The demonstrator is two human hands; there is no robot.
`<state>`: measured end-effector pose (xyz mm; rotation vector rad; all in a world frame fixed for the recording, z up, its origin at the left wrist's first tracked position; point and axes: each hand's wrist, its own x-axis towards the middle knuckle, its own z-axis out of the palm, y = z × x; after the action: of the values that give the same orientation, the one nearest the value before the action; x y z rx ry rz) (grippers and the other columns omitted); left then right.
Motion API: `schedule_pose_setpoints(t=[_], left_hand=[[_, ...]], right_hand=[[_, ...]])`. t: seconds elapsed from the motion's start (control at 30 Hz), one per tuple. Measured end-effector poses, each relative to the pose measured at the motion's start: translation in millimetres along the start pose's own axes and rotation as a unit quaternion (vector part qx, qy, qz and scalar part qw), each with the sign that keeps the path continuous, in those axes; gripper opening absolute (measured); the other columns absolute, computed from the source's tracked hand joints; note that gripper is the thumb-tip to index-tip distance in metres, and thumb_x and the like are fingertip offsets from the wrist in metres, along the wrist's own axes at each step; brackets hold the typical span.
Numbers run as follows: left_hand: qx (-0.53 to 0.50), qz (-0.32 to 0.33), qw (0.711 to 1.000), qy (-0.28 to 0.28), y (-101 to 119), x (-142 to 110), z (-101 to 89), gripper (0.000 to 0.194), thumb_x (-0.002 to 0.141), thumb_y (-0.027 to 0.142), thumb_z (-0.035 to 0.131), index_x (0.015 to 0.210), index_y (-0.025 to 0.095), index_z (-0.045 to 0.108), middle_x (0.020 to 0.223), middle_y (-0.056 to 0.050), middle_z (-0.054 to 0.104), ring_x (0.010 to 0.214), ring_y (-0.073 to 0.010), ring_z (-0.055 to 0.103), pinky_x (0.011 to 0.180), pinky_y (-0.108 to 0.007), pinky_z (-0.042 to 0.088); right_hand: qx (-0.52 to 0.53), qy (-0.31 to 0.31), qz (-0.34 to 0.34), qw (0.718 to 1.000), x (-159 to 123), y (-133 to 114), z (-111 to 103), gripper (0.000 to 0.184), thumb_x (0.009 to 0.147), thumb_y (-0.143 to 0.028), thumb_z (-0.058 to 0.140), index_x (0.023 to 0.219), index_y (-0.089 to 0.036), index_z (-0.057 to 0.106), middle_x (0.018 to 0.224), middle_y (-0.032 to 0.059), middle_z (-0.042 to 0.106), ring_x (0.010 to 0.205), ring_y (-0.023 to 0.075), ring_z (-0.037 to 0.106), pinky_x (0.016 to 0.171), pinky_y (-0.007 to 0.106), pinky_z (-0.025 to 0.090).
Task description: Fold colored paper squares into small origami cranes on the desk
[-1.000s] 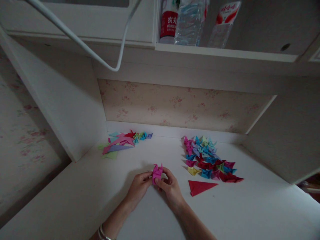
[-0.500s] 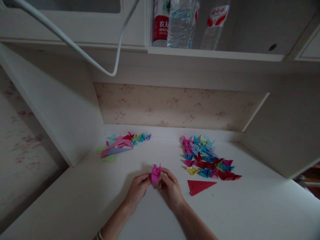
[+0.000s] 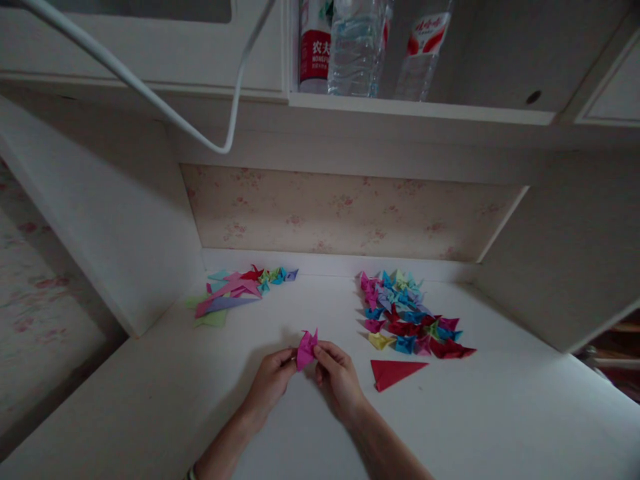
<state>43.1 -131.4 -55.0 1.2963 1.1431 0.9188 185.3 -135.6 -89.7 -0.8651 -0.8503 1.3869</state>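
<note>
A small pink folded paper piece [image 3: 305, 348] is pinched between both hands just above the white desk [image 3: 500, 427]. My left hand [image 3: 271, 382] grips its lower left edge with closed fingers. My right hand [image 3: 336, 375] pinches its right side. To the right lies a flat red paper triangle [image 3: 395, 372]. Beyond it sits a heap of several folded paper pieces [image 3: 407, 315] in pink, blue, red, yellow and green.
At the back left lies a second small pile of coloured paper pieces and flat sheets [image 3: 235, 293]. A shelf overhead holds three plastic bottles [image 3: 357, 47]. A white cable [image 3: 150, 80] loops down above. Cabinet walls close in both sides.
The pink piece has been turned and lifted slightly between the fingers, its points now standing up. The view shifted a little; both hands stay in the same spot.
</note>
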Motion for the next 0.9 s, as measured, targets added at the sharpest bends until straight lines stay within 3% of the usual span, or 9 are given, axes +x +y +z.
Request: schedule_pose_setpoints(t=[0.23,0.5,0.9], left_hand=[[0.008,-0.002,1.0,-0.004,2,-2,-0.6,0.032,0.071,0.041,0.06,0.077,0.012,0.071,0.045,0.006,0.041,0.047,-0.0096,0.035,0.049,-0.021,0.025],[-0.018,-0.017,0.999,0.032,-9,1,-2.8,0.027,0.07,0.035,0.061,0.08,0.012,0.072,0.055,0.003,0.051,0.044,-0.0059,0.028,0.043,-0.019,0.018],[-0.049,-0.039,0.996,0.067,-20,6,-3.8,0.056,0.069,0.056,0.063,0.101,0.011,0.067,0.054,0.009,0.027,0.044,-0.0046,0.011,0.039,-0.019,0.008]], right_hand=[[0.005,0.055,-0.001,0.998,1,0,-1,0.025,0.073,-0.039,0.071,0.077,-0.014,0.067,0.051,-0.0062,0.045,0.038,0.0031,0.031,0.036,0.019,0.018],[0.017,0.079,0.001,0.997,3,-1,-4,0.028,0.07,-0.04,0.074,0.077,-0.014,0.066,0.054,-0.0056,0.047,0.038,0.003,0.034,0.036,0.018,0.019],[0.093,0.053,0.006,0.994,1,-7,2,0.038,0.072,-0.033,0.073,0.105,-0.021,0.058,0.055,-0.0087,0.051,0.039,0.0041,0.034,0.037,0.019,0.02]])
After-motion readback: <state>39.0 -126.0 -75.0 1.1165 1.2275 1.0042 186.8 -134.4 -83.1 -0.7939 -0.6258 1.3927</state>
